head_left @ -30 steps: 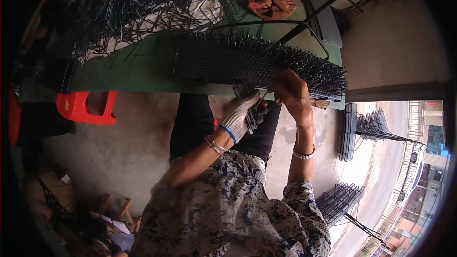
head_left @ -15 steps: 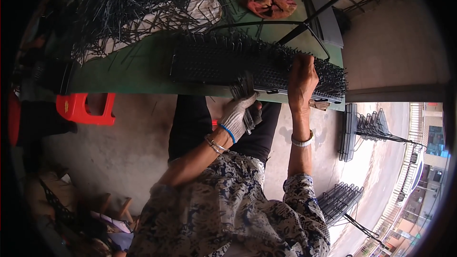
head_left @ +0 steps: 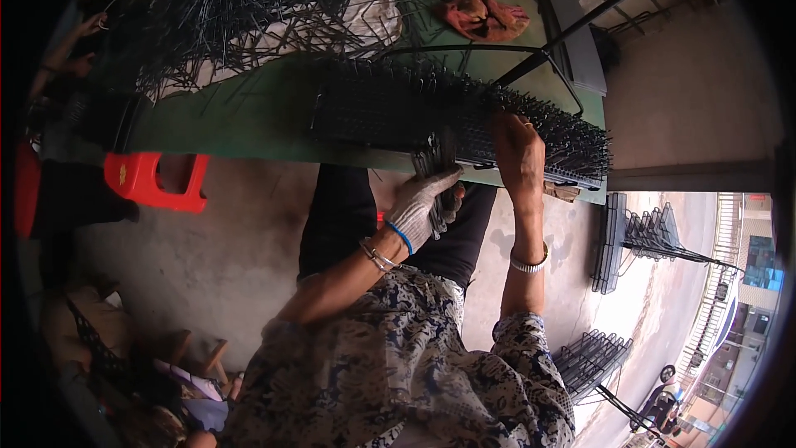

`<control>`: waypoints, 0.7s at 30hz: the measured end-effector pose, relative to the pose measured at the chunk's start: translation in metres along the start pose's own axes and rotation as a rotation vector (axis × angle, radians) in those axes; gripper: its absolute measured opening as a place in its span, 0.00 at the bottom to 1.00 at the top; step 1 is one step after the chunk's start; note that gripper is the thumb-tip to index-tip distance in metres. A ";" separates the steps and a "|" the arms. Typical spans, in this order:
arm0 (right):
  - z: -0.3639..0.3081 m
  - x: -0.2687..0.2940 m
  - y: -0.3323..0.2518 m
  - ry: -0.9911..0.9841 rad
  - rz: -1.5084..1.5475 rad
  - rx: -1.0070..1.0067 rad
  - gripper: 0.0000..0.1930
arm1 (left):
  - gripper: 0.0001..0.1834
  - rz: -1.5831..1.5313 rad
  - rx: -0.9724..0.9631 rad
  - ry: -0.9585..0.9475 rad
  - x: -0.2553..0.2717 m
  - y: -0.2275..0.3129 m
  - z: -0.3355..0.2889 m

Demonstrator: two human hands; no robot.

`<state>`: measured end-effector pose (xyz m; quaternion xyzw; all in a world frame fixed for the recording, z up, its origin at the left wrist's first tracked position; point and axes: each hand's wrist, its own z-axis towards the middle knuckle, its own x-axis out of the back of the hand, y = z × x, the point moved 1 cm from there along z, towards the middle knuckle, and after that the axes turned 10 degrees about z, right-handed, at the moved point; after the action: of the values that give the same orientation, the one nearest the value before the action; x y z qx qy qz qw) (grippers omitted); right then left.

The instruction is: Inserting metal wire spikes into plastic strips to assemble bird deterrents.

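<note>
My left hand [head_left: 419, 201], in a pale knitted glove, is closed around a bundle of thin black strips [head_left: 434, 156] at the table's near edge. Just beyond it lies a long black perforated rack [head_left: 369, 112]. Many short black pieces stand upright in the rack, densest along its far side and right end. My bare right hand [head_left: 521, 151] is over the right half of this rack, fingers pinched together and pointing down into it. Whatever the fingertips hold is hidden by the hand and the dark pieces.
A heap of loose black strips [head_left: 249, 0] lies on pale cloth [head_left: 365, 21] across the green table [head_left: 191, 129]. A reddish cloth [head_left: 485, 15] and a black metal bar [head_left: 572, 29] are beyond the rack. A red stool [head_left: 153, 182] stands left; wire racks [head_left: 609, 241] are right. Another person's hand [head_left: 87, 26] shows far left.
My right hand has shifted left and slightly nearer along the rack, its fingers still pinched. My left hand keeps the bundle in about the same place. The whole view has shifted slightly.
</note>
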<state>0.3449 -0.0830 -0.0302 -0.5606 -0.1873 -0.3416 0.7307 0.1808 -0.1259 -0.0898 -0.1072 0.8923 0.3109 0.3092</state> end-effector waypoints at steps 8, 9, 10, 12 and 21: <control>-0.026 -0.007 -0.011 -0.329 0.824 -0.449 0.05 | 0.10 0.083 -0.009 -0.028 -0.004 0.004 -0.015; -0.027 -0.007 -0.011 -0.310 0.826 -0.448 0.04 | 0.10 0.079 -0.012 -0.021 -0.003 0.004 -0.016; -0.029 -0.007 -0.012 -0.287 0.826 -0.449 0.04 | 0.09 0.076 -0.013 -0.017 -0.003 0.003 -0.015; -0.033 -0.005 -0.011 -0.267 0.788 -0.438 0.05 | 0.09 0.087 -0.002 -0.004 -0.004 0.001 -0.012; -0.037 -0.002 -0.011 -0.250 0.718 -0.432 0.05 | 0.08 0.176 -0.005 0.049 -0.009 0.008 -0.016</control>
<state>0.3318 -0.1184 -0.0353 -0.7672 0.0082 -0.0267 0.6408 0.1772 -0.1297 -0.0702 -0.0365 0.9049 0.3364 0.2582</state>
